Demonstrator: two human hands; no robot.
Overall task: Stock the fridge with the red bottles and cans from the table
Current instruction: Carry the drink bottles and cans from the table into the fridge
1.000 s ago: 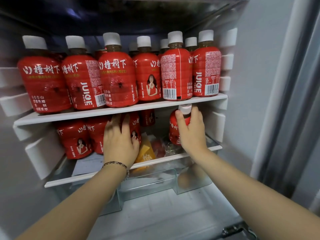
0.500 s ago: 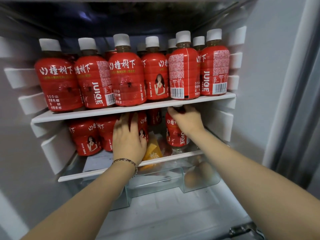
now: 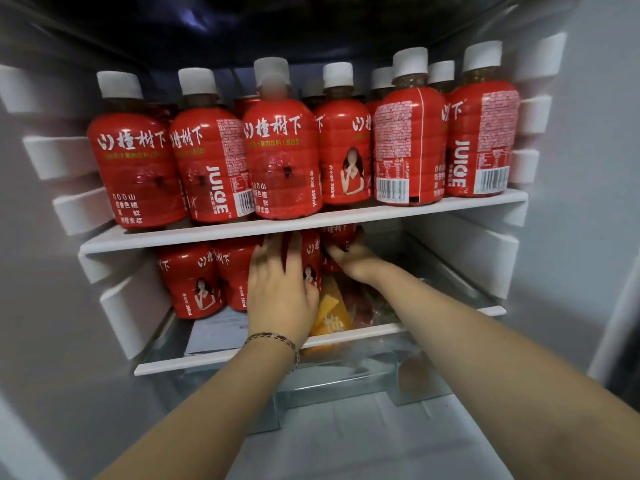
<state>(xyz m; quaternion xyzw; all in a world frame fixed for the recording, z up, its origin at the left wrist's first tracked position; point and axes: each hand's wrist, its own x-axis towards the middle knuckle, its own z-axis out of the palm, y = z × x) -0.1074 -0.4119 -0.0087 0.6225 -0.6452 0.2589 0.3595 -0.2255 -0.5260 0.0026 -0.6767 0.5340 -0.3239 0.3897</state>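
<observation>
Several red juice bottles with white caps [image 3: 280, 161] fill the upper fridge shelf [image 3: 346, 220]. On the lower shelf [image 3: 173, 367] stand more red bottles [image 3: 192, 282] at the left. My left hand [image 3: 277, 292] lies with straight fingers against the front of one red bottle [image 3: 311, 261]. To its right, my right hand [image 3: 353, 263] reaches deep under the upper shelf and grips another red bottle [image 3: 341, 233], whose cap is hidden by that shelf.
An orange packet [image 3: 329, 315] and clear bags lie on the lower shelf in front of my hands, and a white paper [image 3: 221, 329] lies at the left. A clear drawer [image 3: 346, 379] sits below. White ribs line both side walls; the door edge [image 3: 620, 306] is at the right.
My right hand has carried its red bottle from the shelf's front right deeper in and to the left, beside the bottle under my left hand. The left hand has stayed in place.
</observation>
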